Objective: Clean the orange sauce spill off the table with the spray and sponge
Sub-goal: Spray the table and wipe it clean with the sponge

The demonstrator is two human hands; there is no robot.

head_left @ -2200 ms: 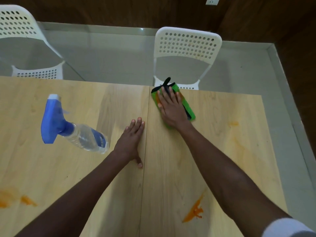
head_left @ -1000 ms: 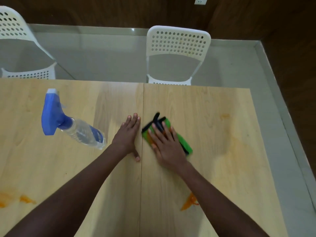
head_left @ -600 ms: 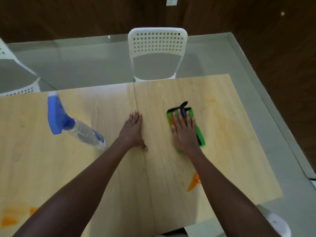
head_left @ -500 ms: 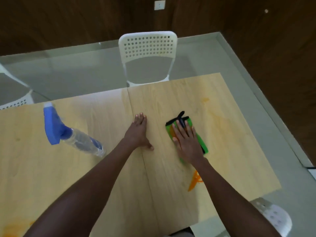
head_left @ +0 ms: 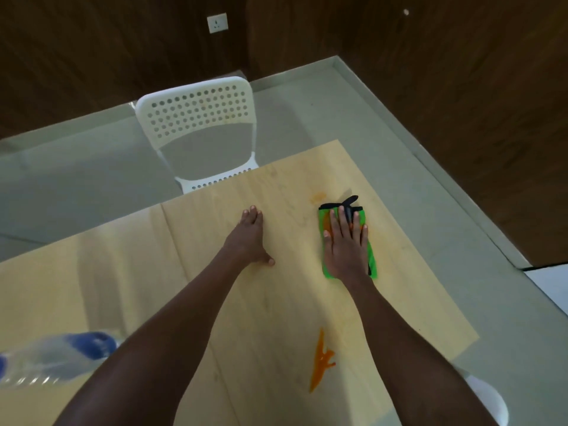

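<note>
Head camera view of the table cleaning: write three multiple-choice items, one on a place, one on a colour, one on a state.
1. Where does the thick orange sauce streak lie?
A. under the sponge
B. nearer the person than the sponge
C. on the white chair

2. What colour is the sponge?
A. green with black trim
B. plain yellow
C. pink

3. How is the left hand?
A. gripping the spray bottle
B. raised in the air
C. flat on the table

Key: 1 B, the streak sits below the right hand in the frame. 2 A, green shows around the fingers. 3 C, the palm rests on the wood, while the spray bottle lies apart.
</note>
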